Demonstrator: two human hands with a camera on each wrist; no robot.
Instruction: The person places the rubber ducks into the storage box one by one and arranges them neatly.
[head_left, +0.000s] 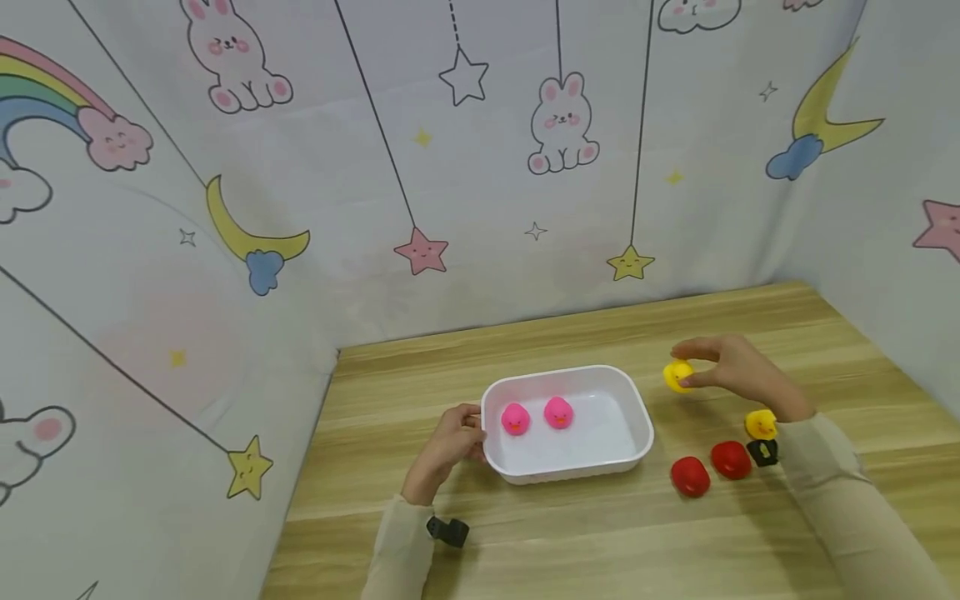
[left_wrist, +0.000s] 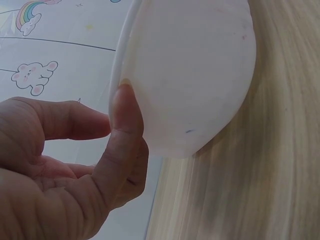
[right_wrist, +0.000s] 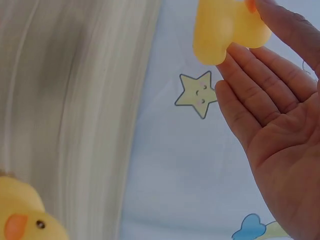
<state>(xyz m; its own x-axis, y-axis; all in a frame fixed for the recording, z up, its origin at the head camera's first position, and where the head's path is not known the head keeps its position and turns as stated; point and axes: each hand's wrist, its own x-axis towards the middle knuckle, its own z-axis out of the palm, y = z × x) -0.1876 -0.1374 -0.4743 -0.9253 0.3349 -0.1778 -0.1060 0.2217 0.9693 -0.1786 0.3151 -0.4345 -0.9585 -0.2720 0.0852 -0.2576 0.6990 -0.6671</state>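
Note:
Fingers and thumb of the left hand (head_left: 450, 437) pinch the left rim of a white plastic basin (head_left: 570, 478); in the left wrist view the thumb lies on the outer wall (left_wrist: 190, 75). Two pink rubber ducks (head_left: 515, 419) sit inside the basin, toward its left side. To the right, the right hand (head_left: 735, 368) pinches a yellow rubber duck (head_left: 675, 377) between thumb and fingertips, raised above the table. The right wrist view shows this duck (right_wrist: 215, 30) at the top, partly cut off. A second yellow duck (head_left: 761, 424) rests on the table below the right wrist.
Two glossy red rounded objects (head_left: 690, 477) lie on the wooden table (head_left: 570, 550) right of the basin; their kind cannot be told. Black wrist cameras (head_left: 448, 531) are worn on both wrists. A cloth printed with rabbits and stars (head_left: 480, 208) hangs behind and at the sides.

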